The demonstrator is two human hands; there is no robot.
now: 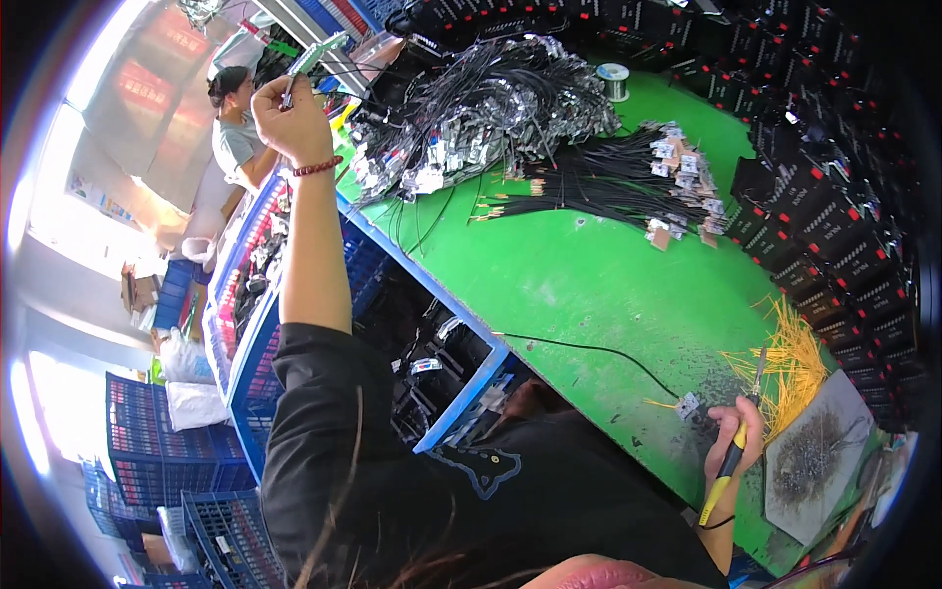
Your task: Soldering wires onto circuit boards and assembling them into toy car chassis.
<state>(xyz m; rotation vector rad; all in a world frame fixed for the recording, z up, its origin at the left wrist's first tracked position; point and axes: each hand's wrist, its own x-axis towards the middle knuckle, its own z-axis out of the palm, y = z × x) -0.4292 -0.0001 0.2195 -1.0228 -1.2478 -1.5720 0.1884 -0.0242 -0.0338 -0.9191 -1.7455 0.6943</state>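
Observation:
My left hand [294, 123] is raised at the upper left, fingers closed in a pinch around a pale green, narrow strip [319, 53], whose kind I cannot make out. A yellow and black soldering iron [724, 473] rests in my right hand [738, 432], its thin metal tip pointing away from me. Just left of that hand, a small silvery connector piece [689, 404] lies on the green bench top [579, 294]. A black cable [599, 350] runs from it toward the bench's near edge, and a short yellow wire [661, 403] sticks out beside it.
Yellow wires [793, 363] lie by a grey, soot-stained plate [819, 461]. Farther back are bundled black cables [608, 182], a tangled cable heap [471, 108] and a solder spool [613, 82]. Stacked black units [834, 221] wall the right. Blue crates [265, 393] and another person [234, 128] are left.

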